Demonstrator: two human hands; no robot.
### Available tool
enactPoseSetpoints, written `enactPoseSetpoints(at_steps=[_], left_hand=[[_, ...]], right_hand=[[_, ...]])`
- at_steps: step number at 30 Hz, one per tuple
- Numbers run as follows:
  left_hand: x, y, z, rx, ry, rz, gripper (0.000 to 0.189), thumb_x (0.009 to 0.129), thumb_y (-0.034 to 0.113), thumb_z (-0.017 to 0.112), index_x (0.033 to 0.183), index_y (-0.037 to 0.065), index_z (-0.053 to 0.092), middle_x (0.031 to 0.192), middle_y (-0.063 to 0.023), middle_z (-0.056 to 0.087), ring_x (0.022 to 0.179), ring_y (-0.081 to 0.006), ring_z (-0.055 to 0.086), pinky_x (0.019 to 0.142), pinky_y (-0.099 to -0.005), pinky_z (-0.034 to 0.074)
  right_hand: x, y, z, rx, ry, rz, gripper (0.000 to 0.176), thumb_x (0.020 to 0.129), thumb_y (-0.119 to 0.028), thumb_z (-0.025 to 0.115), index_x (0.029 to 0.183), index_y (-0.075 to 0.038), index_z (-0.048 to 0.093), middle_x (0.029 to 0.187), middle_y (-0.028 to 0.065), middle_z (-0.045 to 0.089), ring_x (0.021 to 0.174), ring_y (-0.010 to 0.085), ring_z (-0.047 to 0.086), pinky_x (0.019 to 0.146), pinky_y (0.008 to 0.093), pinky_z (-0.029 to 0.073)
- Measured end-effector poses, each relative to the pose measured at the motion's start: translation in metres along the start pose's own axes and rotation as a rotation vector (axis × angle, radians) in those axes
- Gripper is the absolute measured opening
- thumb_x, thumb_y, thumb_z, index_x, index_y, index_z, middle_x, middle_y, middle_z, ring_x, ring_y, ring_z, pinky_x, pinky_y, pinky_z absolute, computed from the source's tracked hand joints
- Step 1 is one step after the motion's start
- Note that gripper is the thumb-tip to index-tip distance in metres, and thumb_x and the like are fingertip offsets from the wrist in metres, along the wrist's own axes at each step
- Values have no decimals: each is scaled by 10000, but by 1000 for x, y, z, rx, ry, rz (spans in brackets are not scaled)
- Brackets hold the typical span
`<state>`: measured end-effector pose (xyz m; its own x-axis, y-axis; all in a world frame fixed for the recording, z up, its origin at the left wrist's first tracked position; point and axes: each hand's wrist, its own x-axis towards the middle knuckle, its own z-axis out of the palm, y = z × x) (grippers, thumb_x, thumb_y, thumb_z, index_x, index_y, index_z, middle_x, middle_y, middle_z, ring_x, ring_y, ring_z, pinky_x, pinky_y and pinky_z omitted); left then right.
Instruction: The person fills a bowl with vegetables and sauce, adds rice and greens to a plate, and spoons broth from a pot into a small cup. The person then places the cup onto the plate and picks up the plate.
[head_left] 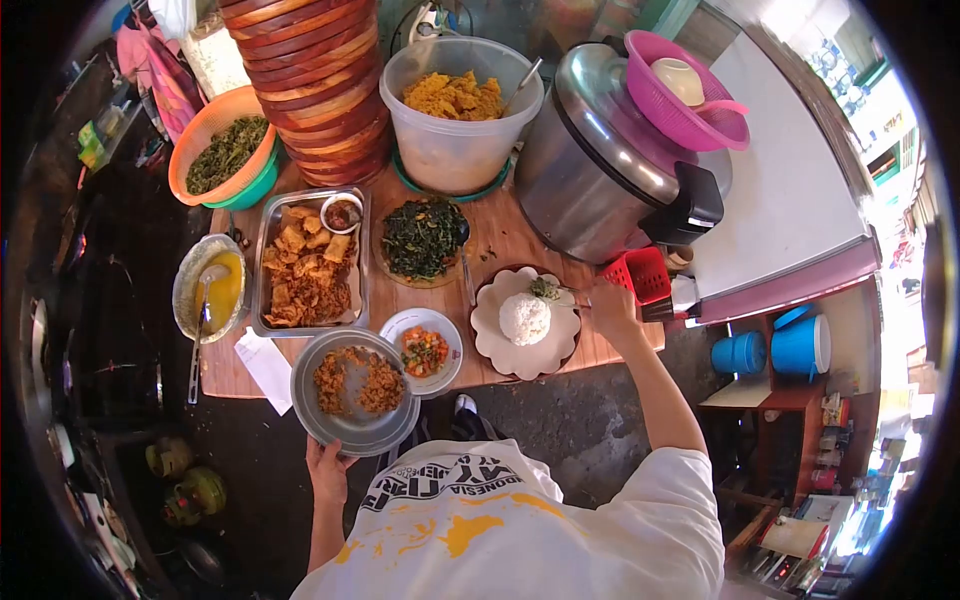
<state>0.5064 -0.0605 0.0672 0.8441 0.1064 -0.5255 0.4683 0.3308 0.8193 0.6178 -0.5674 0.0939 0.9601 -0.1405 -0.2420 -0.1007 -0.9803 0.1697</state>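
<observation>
My left hand (328, 470) grips the near rim of a round grey metal bowl (400, 425) with orange-brown food in it. My right hand (612, 306) is closed on a thin utensil (568, 302) that reaches over a scalloped plate (493, 342). On that plate sit a mound of white rice (525, 319) and a small heap of greens (544, 288). Between bowl and plate stands a white dish of diced red and orange vegetables (424, 352). Behind it is a plate of dark leafy greens (424, 236) with a spoon.
A metal tray of fried food (307, 262), a yellow soup bowl (226, 290) and a basket of greens (190, 165) stand left. Behind are stacked brown plates (320, 95), a tub (455, 150) and a large steel pot (585, 150). A red basket (640, 272) is beside my right hand.
</observation>
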Motion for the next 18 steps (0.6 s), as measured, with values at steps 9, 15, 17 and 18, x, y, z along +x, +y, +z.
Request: enactPoseSetpoints(at_steps=[9,15,17,18], left_hand=[[-9,2,6,-20,51,14,457,872,91,509,1317,95,408,1142,-52,568,954,-167,631,730,-341,587],[-6,12,12,-3,65,23,448,876,89,502,1314,96,410,1136,-55,569,938,-164,636,731,-321,585],[-5,14,13,-6,76,26,445,876,88,501,1312,95,411,1135,-56,569,931,-163,638,728,-317,586],[-6,15,14,-7,79,28,444,876,87,500,1311,94,412,1134,-57,569,928,-162,639,727,-316,586]], right_hand=[[4,8,-6,65,-21,48,295,706,-319,743,952,-162,699,898,92,629,862,270,651,735,405,529],[-4,11,-26,155,-19,158,285,710,-348,732,924,-161,711,876,116,653,859,300,650,745,414,520],[-11,17,-37,214,0,191,273,717,-350,723,919,-167,716,858,124,658,853,311,649,743,418,518],[-14,21,-39,233,18,169,268,722,-351,718,923,-173,719,851,127,660,850,315,649,743,419,518]])
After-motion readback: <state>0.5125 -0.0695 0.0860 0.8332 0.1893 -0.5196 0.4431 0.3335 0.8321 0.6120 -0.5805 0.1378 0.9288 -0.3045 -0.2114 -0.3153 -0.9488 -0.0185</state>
